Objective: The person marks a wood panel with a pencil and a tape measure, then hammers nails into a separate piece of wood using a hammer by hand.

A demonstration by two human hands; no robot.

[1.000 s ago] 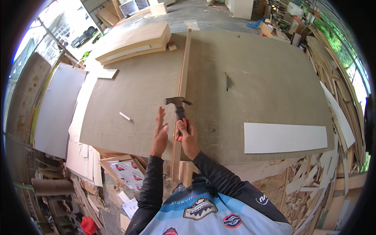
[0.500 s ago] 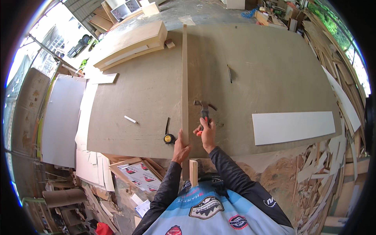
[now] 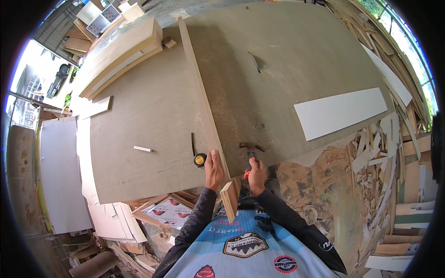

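A long narrow wooden board (image 3: pixel 200 88) stands on edge across the large brown worktop (image 3: pixel 153 106). My left hand (image 3: pixel 214 170) holds its left side near the close end, fingers pointing away from me. At that end a short wooden piece (image 3: pixel 228 204) sticks out past the worktop edge, close to my shirt. My right hand (image 3: pixel 257 180) is closed round the dark and red grip of a claw hammer (image 3: pixel 251 146), right of the board. The hammer head is apart from the short piece. A black and yellow tape measure (image 3: pixel 200 160) lies just left of my left hand.
A white panel (image 3: pixel 340 113) lies at the right of the worktop. A pale wooden box (image 3: pixel 123 58) and a small board (image 3: pixel 98 107) are at the far left. A white stick (image 3: pixel 143 148) and a thin dark tool (image 3: pixel 254 62) lie on top. Wood scraps (image 3: pixel 380 157) pile up at the right.
The view has turned, so the board now slants. My right hand has drawn the hammer back toward me, nearer the short piece. My left hand stays at the board.
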